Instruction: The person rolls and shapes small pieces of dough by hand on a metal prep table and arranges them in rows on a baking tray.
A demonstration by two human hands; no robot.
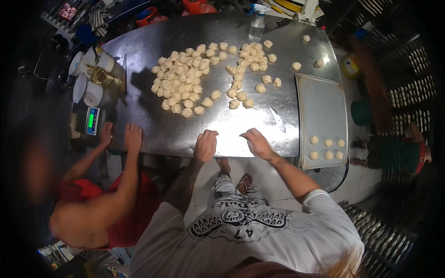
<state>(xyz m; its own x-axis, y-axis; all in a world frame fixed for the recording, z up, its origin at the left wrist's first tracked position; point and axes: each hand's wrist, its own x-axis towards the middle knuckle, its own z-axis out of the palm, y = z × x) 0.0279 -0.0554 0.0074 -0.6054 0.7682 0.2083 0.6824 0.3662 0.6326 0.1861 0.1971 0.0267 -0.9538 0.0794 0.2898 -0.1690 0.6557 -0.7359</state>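
Observation:
My left hand (205, 145) is at the near edge of the steel table (148, 135), its fingers curled in. Across a short gap, my right hand (258, 144) is also curled, its fingertips turned toward the left one. No object shows in either hand; the palms are hidden. Farther in lies a big heap of pale dough balls (178, 76), with a second, looser group of dough balls (250, 55) to its right. Beyond my right hand a knife (278, 119) lies flat on the steel, partly lost in glare.
At right, a metal baking tray (322, 109) holds several shaped dough pieces (328, 142) at its near end. A spray bottle (256, 27) stands at the back. A co-worker's hands (133, 134) touch the table's left edge, near a digital scale (92, 120) and tubs (94, 92). Another person (394, 153) is at right.

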